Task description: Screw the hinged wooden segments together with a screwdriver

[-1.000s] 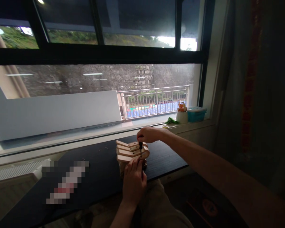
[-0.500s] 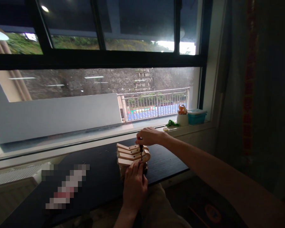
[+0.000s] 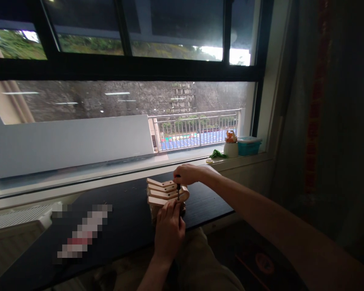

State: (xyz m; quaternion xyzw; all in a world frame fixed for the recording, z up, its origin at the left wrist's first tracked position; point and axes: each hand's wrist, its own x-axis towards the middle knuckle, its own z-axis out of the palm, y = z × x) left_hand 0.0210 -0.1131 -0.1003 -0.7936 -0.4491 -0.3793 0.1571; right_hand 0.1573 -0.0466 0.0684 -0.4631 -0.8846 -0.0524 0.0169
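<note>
Several pale wooden pieces (image 3: 160, 194), bent at an angle and with small dark holes, lie side by side as a bundle near the table's right part. My left hand (image 3: 169, 230) is closed over the near end of the bundle, fingers pressed on the nearest piece. Above it, my right hand (image 3: 188, 174) grips the top of a slim dark-handled hand drill (image 3: 178, 186). The drill stands upright, its thin metal bit meeting the nearest wooden piece just beyond my left fingertips. My fingers hide most of its handle.
On the dark table (image 3: 121, 226), a blurred-out long item (image 3: 85, 234) lies left, with small crumbs near the back. The windowsill holds a green cloth-like thing (image 3: 217, 154), a white pot (image 3: 231, 149) and a teal box (image 3: 249, 146). A radiator (image 3: 24, 222) stands left.
My right hand sits slightly lower over the wood, and less of the drill's bit shows. My left hand stays on the bundle. The whole view has shifted a little.
</note>
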